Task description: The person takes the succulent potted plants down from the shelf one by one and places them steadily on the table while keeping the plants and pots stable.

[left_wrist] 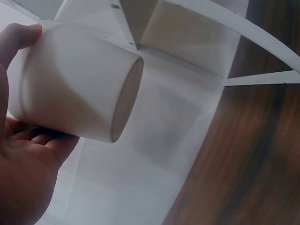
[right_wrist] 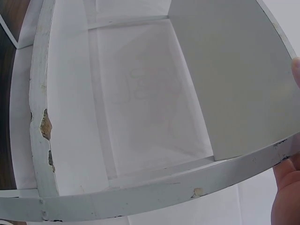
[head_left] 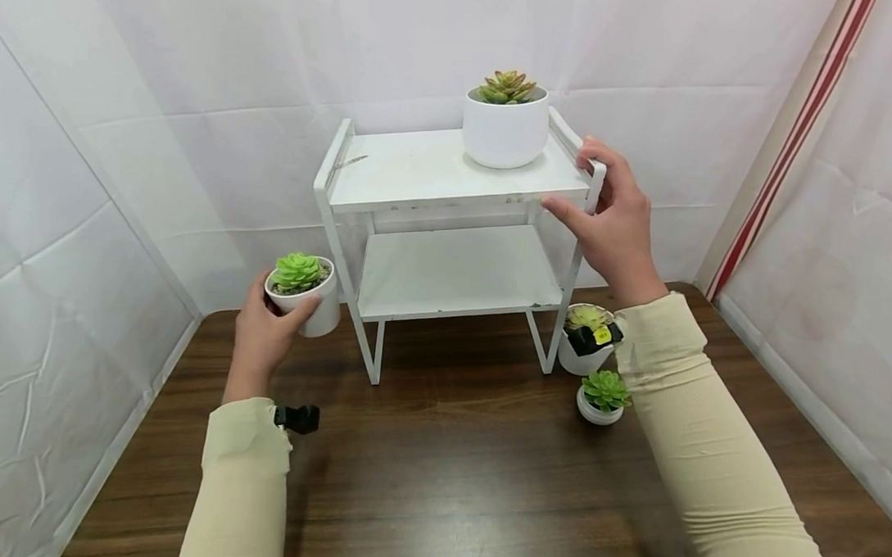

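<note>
My left hand [head_left: 261, 329] grips a small white pot [head_left: 323, 313] with a bright green succulent [head_left: 297, 272], raised just left of a white two-tier shelf [head_left: 420, 175]. In the left wrist view the white pot [left_wrist: 79, 79] is tilted in the frame, thumb on one side and fingers on the other. My right hand [head_left: 623, 223] holds the shelf's right front corner, fingers over the side rail and thumb at the top board's front edge. A larger white pot [head_left: 504, 137] with a reddish-green succulent stands at the right of the top board.
Beside the shelf's right leg, a white potted succulent [head_left: 582, 361] stands on the brown wooden table [head_left: 439, 475], partly hidden by the black wrist camera. A smaller potted succulent [head_left: 599, 411] is in front of it. White sheeting [head_left: 239, 74] hangs behind and at both sides.
</note>
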Action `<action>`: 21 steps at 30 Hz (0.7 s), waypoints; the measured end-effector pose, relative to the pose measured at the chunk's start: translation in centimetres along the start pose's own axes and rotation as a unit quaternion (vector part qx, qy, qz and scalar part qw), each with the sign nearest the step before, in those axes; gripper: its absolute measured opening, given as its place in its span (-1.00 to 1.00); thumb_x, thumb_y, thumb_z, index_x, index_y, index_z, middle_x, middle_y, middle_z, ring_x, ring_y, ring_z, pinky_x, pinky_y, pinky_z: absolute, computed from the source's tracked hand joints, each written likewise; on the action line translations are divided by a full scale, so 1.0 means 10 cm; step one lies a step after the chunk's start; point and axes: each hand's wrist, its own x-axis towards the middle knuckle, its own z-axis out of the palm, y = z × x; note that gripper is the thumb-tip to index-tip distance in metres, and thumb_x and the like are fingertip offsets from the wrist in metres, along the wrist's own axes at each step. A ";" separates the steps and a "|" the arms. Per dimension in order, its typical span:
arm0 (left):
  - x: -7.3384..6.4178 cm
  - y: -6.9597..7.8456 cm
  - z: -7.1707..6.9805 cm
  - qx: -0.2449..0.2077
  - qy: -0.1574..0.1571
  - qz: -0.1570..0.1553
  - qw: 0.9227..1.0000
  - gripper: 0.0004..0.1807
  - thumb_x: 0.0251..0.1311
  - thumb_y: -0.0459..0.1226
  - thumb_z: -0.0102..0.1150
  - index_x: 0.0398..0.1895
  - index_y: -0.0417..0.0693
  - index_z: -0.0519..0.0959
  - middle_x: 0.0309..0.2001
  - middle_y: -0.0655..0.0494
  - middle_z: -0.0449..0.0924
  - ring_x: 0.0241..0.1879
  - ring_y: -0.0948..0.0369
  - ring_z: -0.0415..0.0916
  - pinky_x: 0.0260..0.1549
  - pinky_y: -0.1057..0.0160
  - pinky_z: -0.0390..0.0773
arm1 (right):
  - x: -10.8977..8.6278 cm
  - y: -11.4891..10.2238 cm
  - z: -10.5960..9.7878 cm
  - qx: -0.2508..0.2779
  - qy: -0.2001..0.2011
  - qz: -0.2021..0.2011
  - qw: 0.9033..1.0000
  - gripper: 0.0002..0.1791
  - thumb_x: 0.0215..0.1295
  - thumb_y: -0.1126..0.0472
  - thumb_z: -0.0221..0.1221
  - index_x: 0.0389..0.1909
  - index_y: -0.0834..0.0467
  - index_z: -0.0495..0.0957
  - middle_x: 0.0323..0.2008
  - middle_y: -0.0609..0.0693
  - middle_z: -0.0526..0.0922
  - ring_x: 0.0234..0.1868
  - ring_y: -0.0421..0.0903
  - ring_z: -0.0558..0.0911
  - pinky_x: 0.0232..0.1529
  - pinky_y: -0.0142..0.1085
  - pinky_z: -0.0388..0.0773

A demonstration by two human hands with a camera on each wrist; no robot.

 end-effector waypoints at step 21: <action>-0.04 -0.28 0.12 0.036 -0.021 -0.036 0.999 0.06 0.13 0.11 0.29 0.54 -0.03 -0.08 0.43 -0.18 0.16 0.38 -0.06 0.22 0.28 -0.11 0.30 | 0.02 0.04 0.01 -0.008 -0.003 -0.004 1.000 -0.28 0.05 0.15 0.45 0.25 0.06 0.38 0.39 -0.24 0.31 0.03 -0.17 0.57 -0.06 -0.44 0.54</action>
